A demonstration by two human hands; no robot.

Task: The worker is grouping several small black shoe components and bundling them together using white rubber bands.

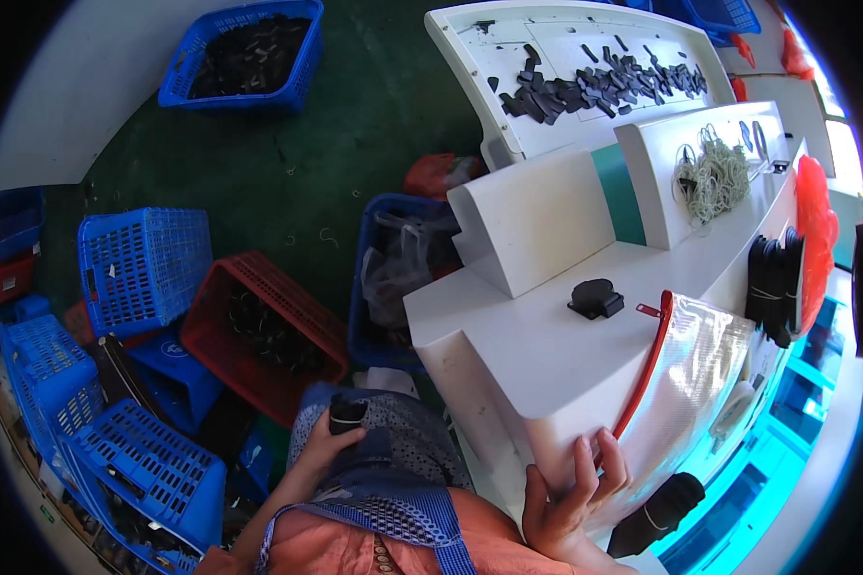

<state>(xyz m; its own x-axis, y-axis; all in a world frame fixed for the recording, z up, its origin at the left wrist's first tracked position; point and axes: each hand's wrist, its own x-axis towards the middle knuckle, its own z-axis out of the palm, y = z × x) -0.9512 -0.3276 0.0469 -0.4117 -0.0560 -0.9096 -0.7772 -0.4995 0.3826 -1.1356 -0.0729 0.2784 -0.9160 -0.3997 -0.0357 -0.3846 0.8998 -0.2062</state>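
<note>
1. At the far left, blue baskets (144,268) and a red basket (264,331) of dark parts stood crowded on the floor, close by the person's knee.
2. The left hand (331,441) rested on the lap, its fingers (347,433) clamped round a small black rolled piece (347,412). To my eye that grip looked firm enough; it only needed keeping upright so the piece would not slip.
3. The right hand (571,498) lay on the near edge of the white bench (508,335), fingers (585,460) spread apart and pressing on the red-edged clear zip pouch (690,374); nothing was gripped.
4. I judged the pouch wanted steadying flat before anything went in.
5. A black block (595,298) sat further back on the bench.
</note>
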